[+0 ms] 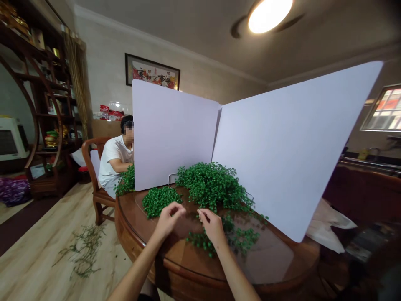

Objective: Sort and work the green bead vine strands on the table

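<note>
Above the round wooden table, my left hand is closed with its thumb and fingertips together, beside a small heap of green small-leaved sprigs. My right hand makes a pinch a short way to the right; whatever either hand may hold is too small to make out. Just beyond them lies a larger pile of the same green sprigs. Loose green sprigs spread on the table around my right wrist, partly hidden by it.
Two white panels, one on the left and one on the right, stand upright behind the piles. A person in a white shirt sits behind the left panel, by more greenery. Stripped stems litter the floor.
</note>
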A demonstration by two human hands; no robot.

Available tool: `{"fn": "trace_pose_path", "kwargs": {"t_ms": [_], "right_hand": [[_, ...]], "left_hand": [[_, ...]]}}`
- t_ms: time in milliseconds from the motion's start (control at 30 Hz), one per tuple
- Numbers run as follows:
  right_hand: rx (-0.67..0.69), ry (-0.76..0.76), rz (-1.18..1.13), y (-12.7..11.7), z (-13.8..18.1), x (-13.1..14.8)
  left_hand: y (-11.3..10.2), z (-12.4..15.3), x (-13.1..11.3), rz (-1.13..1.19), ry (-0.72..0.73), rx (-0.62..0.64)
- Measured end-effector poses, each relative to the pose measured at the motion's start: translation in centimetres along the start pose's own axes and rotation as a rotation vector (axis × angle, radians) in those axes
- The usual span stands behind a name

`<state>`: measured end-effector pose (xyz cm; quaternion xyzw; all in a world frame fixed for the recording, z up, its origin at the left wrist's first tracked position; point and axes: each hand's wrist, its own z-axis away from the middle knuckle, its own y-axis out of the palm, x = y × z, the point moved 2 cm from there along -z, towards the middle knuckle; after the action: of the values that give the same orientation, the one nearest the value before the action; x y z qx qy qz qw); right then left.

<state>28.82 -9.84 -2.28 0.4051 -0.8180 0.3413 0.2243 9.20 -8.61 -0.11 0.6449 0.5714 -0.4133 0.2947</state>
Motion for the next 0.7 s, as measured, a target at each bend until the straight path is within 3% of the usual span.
{"fn": "trace_pose_path", "kwargs": {"t_ms": [100, 167, 233, 333, 533, 700], "right_hand": [[0.066, 0.057, -0.152, 0.5, 0.3, 0.1], [0.091, 0.083, -0.225, 0.9, 0.5, 0.2], [0.106, 0.111, -0.268, 1.1, 0.6, 0.2], [0.108, 0.141, -0.307, 1.1, 0.6, 0.2], [0.143, 0.124, -0.371, 1.3, 0.8, 0.6], [0.148, 0.089, -0.378, 1.4, 0.8, 1.1]], "left_hand": [[-2.2, -1.4, 2.1, -0.121, -0.032, -0.438], [-3.0, -1.8, 3.1, -0.144, -0.064, -0.549], [-3.0, -1.8, 3.3, -0.139, -0.076, -0.550], [-1.8, -1.3, 2.4, -0.139, -0.045, -0.398], [0.9, -0.7, 0.9, -0.209, 0.076, 0.135], [1.0, -0.7, 1.5, -0.161, 0.087, 0.260]]}}
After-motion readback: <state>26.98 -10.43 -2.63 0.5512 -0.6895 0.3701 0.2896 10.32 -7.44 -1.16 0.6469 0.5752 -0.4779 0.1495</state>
